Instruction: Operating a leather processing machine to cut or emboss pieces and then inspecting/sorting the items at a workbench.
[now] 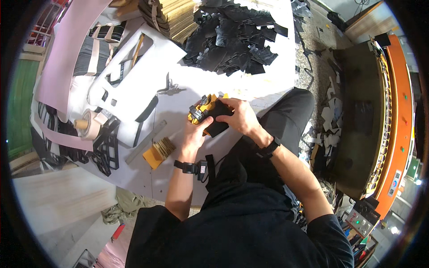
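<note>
Above the table in front of me, my left hand (195, 130) is closed around a bundle of yellow and black pieces (206, 106), its thumb pressed on top. My right hand (242, 117) grips the right side of a flat black piece (218, 127) lying against the bundle. Fingers cover part of both, and the bundle's exact kind cannot be made out. Left of my left wrist, a small stack of yellow-brown pieces (159, 152) rests on the white table (174, 67). Farther off lies a heap of black cut pieces (228, 38).
A clear ruler-like strip (145, 142) lies beside the yellow-brown stack. White cut-out sheets (120, 100), a tape roll (91, 124) and black frame-like scraps (106, 154) occupy the left side. On the right, scraps (330, 116) litter the floor near an orange machine (400, 111).
</note>
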The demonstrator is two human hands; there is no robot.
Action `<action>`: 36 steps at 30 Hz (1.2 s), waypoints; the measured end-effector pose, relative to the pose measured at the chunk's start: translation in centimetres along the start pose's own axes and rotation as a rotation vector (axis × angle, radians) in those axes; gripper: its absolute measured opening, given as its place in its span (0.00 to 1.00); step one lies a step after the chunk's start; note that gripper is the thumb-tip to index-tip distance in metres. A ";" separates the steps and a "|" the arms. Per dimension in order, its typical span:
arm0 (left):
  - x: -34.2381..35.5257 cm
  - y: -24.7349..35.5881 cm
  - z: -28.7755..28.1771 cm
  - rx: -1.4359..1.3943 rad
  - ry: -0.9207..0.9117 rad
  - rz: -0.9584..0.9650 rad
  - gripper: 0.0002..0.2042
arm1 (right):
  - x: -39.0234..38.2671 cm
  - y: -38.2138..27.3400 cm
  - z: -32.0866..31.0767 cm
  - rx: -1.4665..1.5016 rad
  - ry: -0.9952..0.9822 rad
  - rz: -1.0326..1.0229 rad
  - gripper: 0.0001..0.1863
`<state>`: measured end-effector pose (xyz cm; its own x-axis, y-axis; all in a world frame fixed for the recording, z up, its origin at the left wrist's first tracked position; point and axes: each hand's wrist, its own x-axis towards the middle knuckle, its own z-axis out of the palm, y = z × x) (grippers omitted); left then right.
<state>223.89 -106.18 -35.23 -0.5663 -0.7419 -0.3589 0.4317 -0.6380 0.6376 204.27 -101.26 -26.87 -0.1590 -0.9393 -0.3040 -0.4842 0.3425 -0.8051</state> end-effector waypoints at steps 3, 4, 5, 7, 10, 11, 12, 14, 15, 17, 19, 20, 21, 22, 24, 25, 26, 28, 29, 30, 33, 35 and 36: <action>0.0 0.0 0.3 0.008 0.017 0.002 0.31 | -0.4 -0.3 0.2 0.078 0.045 -0.047 0.37; -0.1 0.1 0.4 -0.015 0.016 -0.005 0.30 | -0.5 -0.5 0.3 0.091 0.071 -0.045 0.37; -0.1 0.2 0.4 -0.016 0.017 -0.004 0.30 | -0.6 -0.6 0.3 0.104 0.096 -0.043 0.38; -0.1 0.4 0.4 -0.025 0.010 -0.019 0.31 | -0.5 -0.2 0.0 0.100 0.062 -0.048 0.39; -0.3 0.4 0.7 -0.004 0.008 -0.024 0.28 | -0.4 -0.1 -0.1 0.099 0.009 -0.010 0.39; -0.2 0.3 0.6 -0.004 0.008 -0.026 0.28 | -0.5 -0.2 -0.1 0.100 -0.008 0.032 0.38; -0.1 0.2 0.4 -0.114 0.018 -0.081 0.27 | -0.5 -0.4 -0.1 0.101 -0.008 0.032 0.38; 0.0 -0.1 0.1 -0.208 0.028 -0.136 0.27 | -0.7 -0.8 0.0 0.111 -0.005 -0.040 0.37; 0.0 -0.3 -0.2 -0.207 0.029 -0.135 0.27 | -0.7 -0.9 0.0 0.112 -0.005 -0.041 0.37; -0.1 -0.4 -0.9 -0.245 0.049 -0.160 0.25 | -0.7 -1.1 -0.1 0.128 -0.011 -0.085 0.37; 0.1 -0.5 -0.6 -0.271 0.041 -0.202 0.25 | -0.7 -0.2 -0.4 0.103 -0.016 -0.154 0.37; 0.1 -0.6 -0.5 -0.297 0.038 -0.239 0.24 | -0.6 0.2 -0.5 0.077 -0.028 -0.226 0.36; 0.0 -0.5 -0.6 -0.295 0.037 -0.242 0.24 | -0.5 0.3 -0.6 0.079 -0.025 -0.223 0.36; -0.1 -0.4 -0.6 -0.314 0.050 -0.276 0.24 | -0.4 0.4 -0.7 0.076 -0.028 -0.224 0.36; -0.2 -0.5 -0.6 -0.331 0.061 -0.314 0.24 | -0.3 0.8 -0.8 0.075 -0.027 -0.221 0.35; -0.1 -0.6 -0.5 -0.314 0.076 -0.322 0.23 | -0.2 1.2 -0.9 0.037 -0.017 -0.208 0.31; 0.0 -0.8 -0.5 -0.296 0.090 -0.331 0.23 | -0.2 1.6 -1.0 -0.001 -0.006 -0.193 0.27; -0.2 -1.0 -1.5 -0.282 0.082 -0.341 0.23 | 0.1 1.4 -1.6 -0.035 -0.052 -0.128 0.24; -0.3 -1.2 -2.0 -0.269 0.074 -0.350 0.23 | 0.2 1.3 -1.8 -0.072 -0.099 -0.063 0.21; -0.2 -1.2 -1.6 -0.270 0.068 -0.356 0.23 | 0.1 1.5 -2.1 -0.061 -0.055 -0.069 0.17; -0.2 -1.3 -1.2 -0.258 0.119 -0.329 0.24 | 0.2 2.1 -4.1 -0.014 -0.150 0.079 0.15; -0.5 -1.2 -2.6 -0.262 0.122 -0.274 0.24 | 0.6 1.0 -5.5 0.102 -0.209 0.186 0.13; -0.1 -1.4 -2.4 -0.253 0.146 -0.272 0.24 | 0.8 1.6 -6.4 0.138 -0.170 0.142 0.12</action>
<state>225.01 -105.70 -37.68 -0.5857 -0.5490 -0.5963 0.4494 -0.8322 0.3248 197.85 -101.57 -25.14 -0.0648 -0.8688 -0.4910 -0.3434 0.4814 -0.8064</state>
